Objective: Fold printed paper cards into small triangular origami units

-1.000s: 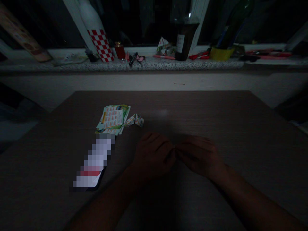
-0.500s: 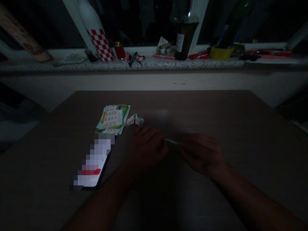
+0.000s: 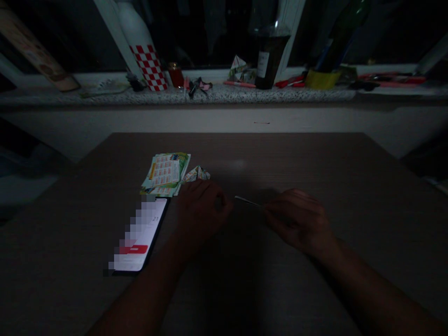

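The scene is very dark. My right hand (image 3: 297, 221) rests on the brown table (image 3: 315, 158) with its fingers pinched on a thin pale strip (image 3: 247, 201) that points left. My left hand (image 3: 201, 207) lies curled a short way to the left of the strip's free end, apart from it; whether it holds anything is hidden. Just beyond my left hand sits a small folded paper piece (image 3: 198, 174) beside a stack of printed colourful papers (image 3: 166, 173). A lit phone (image 3: 142, 235) lies at the left of my left forearm.
A stone window sill (image 3: 217, 94) runs along the back, crowded with a red-and-white checked bottle (image 3: 145, 56), a dark bottle (image 3: 268, 58), a small red jar (image 3: 175, 74), folded paper (image 3: 240, 70), a yellow tape roll (image 3: 322, 78) and pens.
My hands were touching at the table's middle. They have drawn apart: the left hand slid left and away toward the papers, and the thin strip now shows in my right fingers.
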Action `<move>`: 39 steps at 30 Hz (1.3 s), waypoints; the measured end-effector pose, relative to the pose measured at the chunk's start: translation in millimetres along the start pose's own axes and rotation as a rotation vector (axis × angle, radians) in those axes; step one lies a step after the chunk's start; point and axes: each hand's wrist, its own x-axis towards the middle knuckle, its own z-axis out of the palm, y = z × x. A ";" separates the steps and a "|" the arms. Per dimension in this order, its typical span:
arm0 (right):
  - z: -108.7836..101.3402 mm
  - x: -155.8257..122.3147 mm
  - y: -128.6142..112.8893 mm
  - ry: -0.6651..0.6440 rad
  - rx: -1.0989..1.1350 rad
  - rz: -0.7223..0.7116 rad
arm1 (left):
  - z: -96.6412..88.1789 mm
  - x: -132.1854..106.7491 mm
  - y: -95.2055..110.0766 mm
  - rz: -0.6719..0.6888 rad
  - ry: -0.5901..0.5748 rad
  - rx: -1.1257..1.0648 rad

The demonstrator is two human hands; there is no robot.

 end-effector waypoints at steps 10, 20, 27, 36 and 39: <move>6.3 -1.4 -0.1 -0.099 0.023 -0.026 | 6.7 -6.9 30.0 0.231 -0.256 -0.228; 10.4 -4.4 3.5 -0.004 0.073 -0.024 | 9.7 -12.8 32.1 -0.202 -0.270 -0.620; 13.0 -2.6 -3.5 0.030 0.012 0.000 | 9.9 -16.5 34.6 -0.114 -0.254 -0.657; 0.3 -2.9 14.9 0.053 -0.069 0.172 | 7.7 -13.7 32.3 -0.557 -0.180 -0.832; 4.6 -4.5 10.2 0.040 0.084 0.301 | 14.7 -12.8 32.3 -0.777 -0.145 -1.027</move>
